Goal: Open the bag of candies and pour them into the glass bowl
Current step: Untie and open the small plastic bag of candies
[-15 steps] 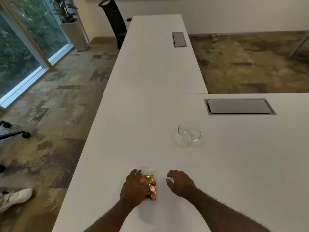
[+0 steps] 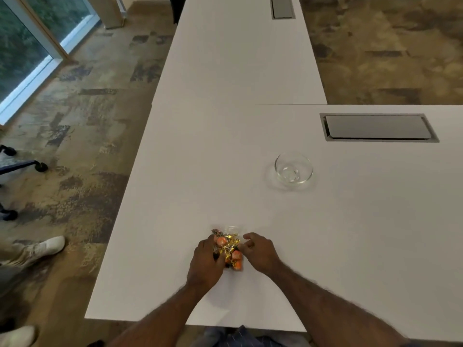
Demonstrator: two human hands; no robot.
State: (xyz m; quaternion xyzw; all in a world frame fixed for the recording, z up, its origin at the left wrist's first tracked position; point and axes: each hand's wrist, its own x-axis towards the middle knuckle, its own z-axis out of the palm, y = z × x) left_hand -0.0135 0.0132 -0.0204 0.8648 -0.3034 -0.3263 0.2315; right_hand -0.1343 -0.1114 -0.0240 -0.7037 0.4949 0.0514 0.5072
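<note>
Both hands have closed in on the bag of candies [image 2: 227,247] since half a second ago: the right hand [image 2: 259,251], which hovered apart from it, now touches its right edge, and the left hand [image 2: 206,261] has curled further around its left side. The bag lies on the white worktop [image 2: 350,234] near its front edge, at about 6 o'clock from the middle of the worktop, with the hands at its 9 and 3 o'clock. The left grip is wrapped around the bag; the right grip looks pressed onto the clear film, though I cannot tell whether it truly pinches it.

The bag should handle as light, soft and crinkly, its film slippery and its wrapped orange and gold candies free to shift inside. The clear, empty-looking film at its 12 o'clock end seems the best place to take hold and tear, with the other hand steadying the filled part.

The glass bowl [image 2: 293,170] stands empty at about 1 o'clock from the bag, well apart. It is hard and fragile, and may slide if knocked.
</note>
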